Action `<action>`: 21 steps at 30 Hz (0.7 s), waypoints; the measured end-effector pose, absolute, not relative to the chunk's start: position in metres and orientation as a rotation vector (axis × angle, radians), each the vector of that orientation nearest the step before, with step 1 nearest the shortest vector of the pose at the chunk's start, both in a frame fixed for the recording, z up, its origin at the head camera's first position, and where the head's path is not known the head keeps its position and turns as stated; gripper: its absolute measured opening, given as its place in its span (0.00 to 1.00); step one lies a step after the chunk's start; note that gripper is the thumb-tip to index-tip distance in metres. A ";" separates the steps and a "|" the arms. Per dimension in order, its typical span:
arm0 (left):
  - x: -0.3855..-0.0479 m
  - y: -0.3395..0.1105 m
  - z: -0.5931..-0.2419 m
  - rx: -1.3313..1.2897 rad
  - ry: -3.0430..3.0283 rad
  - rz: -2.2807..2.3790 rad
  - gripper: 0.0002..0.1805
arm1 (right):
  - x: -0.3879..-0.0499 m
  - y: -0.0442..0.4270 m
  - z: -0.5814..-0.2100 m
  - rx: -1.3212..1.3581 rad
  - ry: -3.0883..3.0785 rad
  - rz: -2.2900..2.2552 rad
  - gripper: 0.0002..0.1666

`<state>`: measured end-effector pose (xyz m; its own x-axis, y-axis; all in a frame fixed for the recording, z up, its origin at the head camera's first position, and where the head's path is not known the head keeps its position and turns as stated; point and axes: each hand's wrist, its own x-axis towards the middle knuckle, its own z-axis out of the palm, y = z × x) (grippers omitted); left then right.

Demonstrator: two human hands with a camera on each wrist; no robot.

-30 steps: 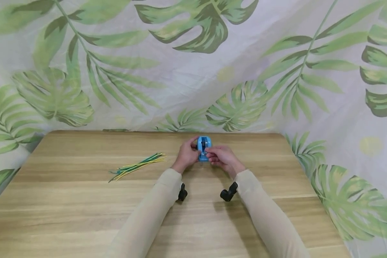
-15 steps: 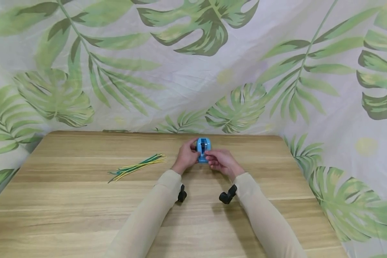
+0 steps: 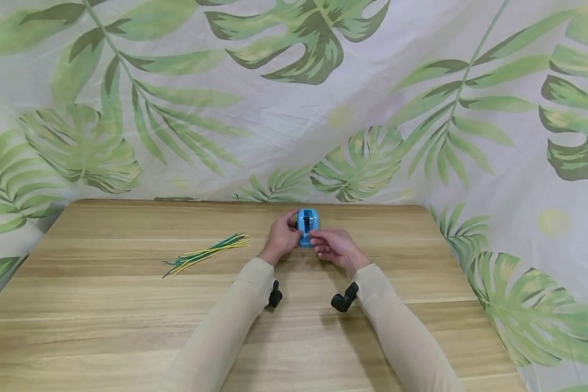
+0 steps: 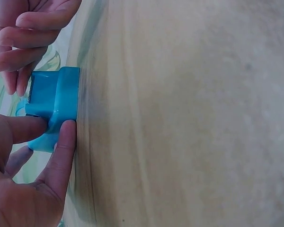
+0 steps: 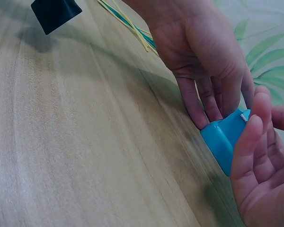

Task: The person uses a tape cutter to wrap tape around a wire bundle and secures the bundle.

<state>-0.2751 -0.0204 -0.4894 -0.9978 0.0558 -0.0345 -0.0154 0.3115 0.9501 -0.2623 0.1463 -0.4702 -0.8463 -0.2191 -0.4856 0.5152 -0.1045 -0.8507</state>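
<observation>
A small blue tape dispenser (image 3: 306, 243) with a dark roll core stands near the table's far edge. My left hand (image 3: 280, 239) holds it by its left side; in the left wrist view the fingers (image 4: 61, 156) press on the blue body (image 4: 67, 94). At the dispenser's front, my right hand (image 3: 337, 246) has thumb and forefinger together at the serrated cutter, pinching the tape end. The strip itself is barely visible. In the right wrist view, the right hand's curled fingers (image 5: 248, 137) cover part of the dispenser (image 5: 220, 137).
Several thin green and yellow wires (image 3: 207, 253) lie in a loose bundle on the wooden table (image 3: 103, 310), left of the hands. Black wrist mounts (image 3: 345, 298) hang beneath both sleeves. A leaf-patterned cloth (image 3: 274, 130) hangs behind the table.
The right hand has shifted slightly down and left against the dispenser's front. The left hand keeps its hold, and the wires lie as before. The head view has shifted a little.
</observation>
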 end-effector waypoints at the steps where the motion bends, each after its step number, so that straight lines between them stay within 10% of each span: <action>1: -0.275 -0.020 -0.490 0.038 2.494 1.809 0.36 | -0.262 0.146 -0.470 0.326 1.686 -2.000 0.08; 21: -0.272 -0.021 -0.487 0.048 2.531 1.801 0.35 | -0.254 0.143 -0.471 0.329 1.669 -2.020 0.07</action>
